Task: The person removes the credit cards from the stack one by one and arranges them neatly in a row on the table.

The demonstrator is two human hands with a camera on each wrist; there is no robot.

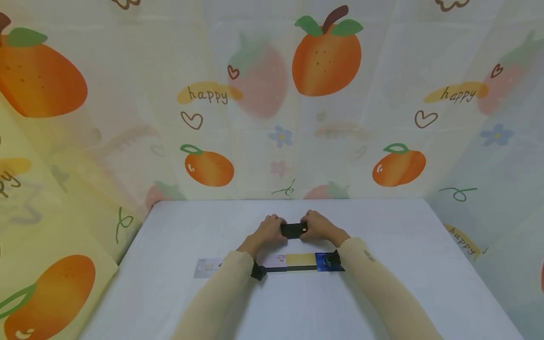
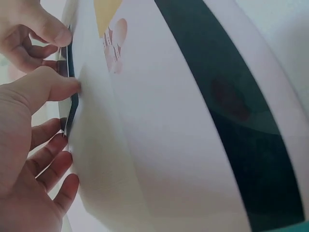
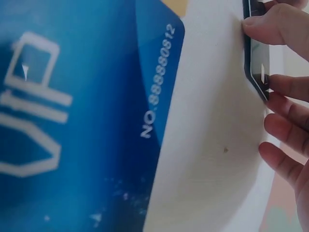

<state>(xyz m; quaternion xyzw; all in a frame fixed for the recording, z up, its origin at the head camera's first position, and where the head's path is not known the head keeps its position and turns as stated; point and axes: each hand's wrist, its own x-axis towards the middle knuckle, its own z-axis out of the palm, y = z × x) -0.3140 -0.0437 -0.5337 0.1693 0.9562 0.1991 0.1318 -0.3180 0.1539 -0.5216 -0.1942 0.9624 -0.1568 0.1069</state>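
Observation:
A thin black card (image 1: 294, 231) stands on edge above the far half of the table, held at its two ends. My left hand (image 1: 271, 230) pinches its left end between thumb and fingers. At the right end my right hand (image 1: 318, 226) grips it the same way; a small light patch shows on that end. In both wrist views the card (image 3: 249, 53) appears nearly edge-on. Nearer me lies a row of cards: a pale greyish one (image 1: 205, 268), a pinkish one (image 2: 159, 121) with a dark stripe, a yellow one (image 1: 301, 260) and a blue VIP card (image 3: 96, 145).
The cards lie on a white-covered table (image 1: 425, 283). Curtains (image 1: 263, 156) printed with fruit and "happy" surround it at the back and sides. Black wrist mounts (image 1: 258, 270) and my sleeves partly cover the card row.

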